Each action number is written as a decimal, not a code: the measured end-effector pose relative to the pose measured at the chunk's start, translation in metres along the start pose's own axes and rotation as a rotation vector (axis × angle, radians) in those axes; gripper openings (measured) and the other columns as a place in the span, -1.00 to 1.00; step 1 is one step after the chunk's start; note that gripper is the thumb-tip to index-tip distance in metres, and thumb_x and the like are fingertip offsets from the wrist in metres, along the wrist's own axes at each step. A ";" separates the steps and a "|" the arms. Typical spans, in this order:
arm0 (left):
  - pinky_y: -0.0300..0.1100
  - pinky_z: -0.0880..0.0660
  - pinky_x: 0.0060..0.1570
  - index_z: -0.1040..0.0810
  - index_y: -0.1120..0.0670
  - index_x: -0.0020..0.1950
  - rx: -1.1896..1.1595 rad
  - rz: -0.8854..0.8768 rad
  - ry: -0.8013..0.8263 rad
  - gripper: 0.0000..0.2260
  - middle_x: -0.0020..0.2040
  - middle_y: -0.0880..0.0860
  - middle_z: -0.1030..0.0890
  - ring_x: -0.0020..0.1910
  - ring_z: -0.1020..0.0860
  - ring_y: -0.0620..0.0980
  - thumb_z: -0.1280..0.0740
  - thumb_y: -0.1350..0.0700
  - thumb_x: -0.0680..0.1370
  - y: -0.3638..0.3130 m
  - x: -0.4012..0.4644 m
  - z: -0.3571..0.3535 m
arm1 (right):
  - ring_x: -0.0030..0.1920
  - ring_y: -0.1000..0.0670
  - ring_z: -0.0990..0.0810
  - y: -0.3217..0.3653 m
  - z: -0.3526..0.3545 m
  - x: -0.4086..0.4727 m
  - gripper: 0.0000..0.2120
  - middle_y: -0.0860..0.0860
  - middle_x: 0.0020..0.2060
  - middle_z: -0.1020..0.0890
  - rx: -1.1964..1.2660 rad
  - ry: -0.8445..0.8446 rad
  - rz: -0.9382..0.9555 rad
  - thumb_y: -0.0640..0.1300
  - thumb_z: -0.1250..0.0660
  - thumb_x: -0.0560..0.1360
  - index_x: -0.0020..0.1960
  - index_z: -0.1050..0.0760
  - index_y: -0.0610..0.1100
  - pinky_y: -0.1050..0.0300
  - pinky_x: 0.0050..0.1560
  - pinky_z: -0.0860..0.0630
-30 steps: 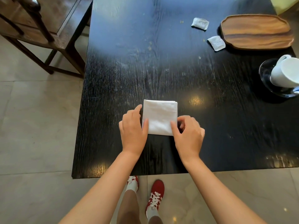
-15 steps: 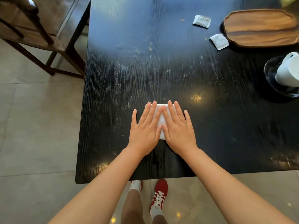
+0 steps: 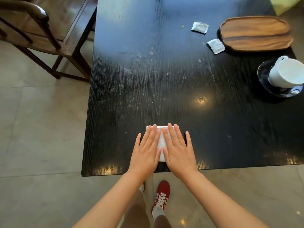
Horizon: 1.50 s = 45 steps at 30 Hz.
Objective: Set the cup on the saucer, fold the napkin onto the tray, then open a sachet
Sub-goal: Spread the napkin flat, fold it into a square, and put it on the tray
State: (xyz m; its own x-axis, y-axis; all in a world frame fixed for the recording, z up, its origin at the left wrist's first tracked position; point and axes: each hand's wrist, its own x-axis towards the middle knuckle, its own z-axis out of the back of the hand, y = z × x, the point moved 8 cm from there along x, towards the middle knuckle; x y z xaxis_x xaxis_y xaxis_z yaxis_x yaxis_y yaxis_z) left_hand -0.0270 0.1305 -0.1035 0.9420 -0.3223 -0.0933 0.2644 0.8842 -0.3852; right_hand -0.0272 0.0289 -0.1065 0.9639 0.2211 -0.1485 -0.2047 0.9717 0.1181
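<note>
Both our left hand [image 3: 146, 150] and right hand [image 3: 178, 151] lie flat, fingers [image 3: 172, 134] straight and spread, pressing the napkin [image 3: 160, 142] at the counter [image 3: 164, 79]'s near edge. We should firm the crease evenly before lifting it to the tray [image 3: 255, 32].

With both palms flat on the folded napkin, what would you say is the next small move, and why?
Probably lift the palms and pinch the napkin at one edge to carry it. The left hand and right hand press it flat near the table's front edge, so the fold looks done, while the tray sits bare at the far right. The cup already stands on the saucer.
</note>
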 end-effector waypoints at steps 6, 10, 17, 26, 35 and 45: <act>-0.36 -0.32 0.12 -0.34 0.17 0.38 -0.418 0.381 -0.248 -0.63 0.21 0.06 -0.47 0.15 -0.43 -0.05 -0.19 0.19 0.56 0.008 -0.025 0.034 | 0.49 -0.06 0.02 0.001 0.003 0.000 -0.45 -0.09 0.50 -0.13 0.023 -0.021 -0.020 0.01 0.07 0.55 0.50 -0.02 -0.14 -0.18 0.41 0.04; -0.42 -0.42 -0.12 -0.51 0.15 0.20 -0.592 0.673 -0.244 -0.76 -0.01 0.04 -0.55 -0.08 -0.49 -0.09 -0.21 0.17 0.56 0.025 -0.018 0.032 | 0.49 -0.05 0.05 0.000 0.004 -0.001 -0.45 -0.09 0.50 -0.10 0.030 -0.009 -0.024 0.02 0.08 0.55 0.50 0.02 -0.14 -0.18 0.41 0.05; -0.09 -0.55 -0.13 -0.62 0.09 -0.09 -0.739 0.616 -0.104 -0.88 -0.17 0.00 -0.64 -0.14 -0.59 -0.08 -0.29 0.14 0.51 0.027 -0.003 0.040 | 0.46 -0.12 -0.17 0.000 0.016 -0.002 -0.48 -0.14 0.45 -0.27 0.147 -0.026 -0.003 -0.03 0.02 0.53 0.45 -0.16 -0.18 -0.16 0.40 -0.19; -0.24 -0.59 -0.19 -0.55 -0.06 0.00 -1.157 0.570 -0.050 -0.86 -0.08 -0.05 -0.67 -0.10 -0.64 -0.17 -0.29 0.18 0.55 -0.019 -0.013 0.082 | 0.30 0.02 -0.37 -0.051 0.068 -0.036 -0.29 -0.03 0.42 -0.30 1.085 -0.079 -0.521 -0.04 -0.31 0.50 0.51 0.03 -0.05 0.03 0.25 -0.40; -0.18 -0.61 -0.17 -0.56 0.11 0.09 -1.248 0.500 0.091 -0.85 -0.04 0.05 -0.69 -0.08 -0.66 -0.04 -0.30 0.22 0.54 -0.082 -0.014 0.123 | -0.02 -0.06 -0.65 -0.099 0.113 -0.078 -0.59 -0.18 0.06 -0.63 1.582 0.117 -0.754 -0.27 -0.38 0.43 0.26 -0.44 -0.33 0.18 -0.13 -0.62; -0.28 -0.56 -0.32 -0.60 0.13 -0.06 -1.111 0.436 0.003 -0.95 -0.10 0.06 -0.67 -0.09 -0.64 -0.03 -0.37 0.23 0.49 -0.149 0.008 0.158 | -0.06 -0.02 -0.63 -0.149 0.208 -0.114 -0.90 -0.07 -0.07 -0.64 1.502 -0.155 -0.670 -0.26 -0.39 0.44 -0.05 -0.54 -0.16 0.18 -0.24 -0.59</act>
State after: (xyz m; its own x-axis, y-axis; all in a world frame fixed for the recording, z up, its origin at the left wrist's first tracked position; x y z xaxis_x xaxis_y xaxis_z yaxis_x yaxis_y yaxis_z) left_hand -0.0267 0.0498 0.0983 0.9071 -0.0697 -0.4150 -0.4026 0.1433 -0.9041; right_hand -0.0711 -0.1586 0.0966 0.8331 -0.2768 -0.4790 0.4769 -0.0795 0.8754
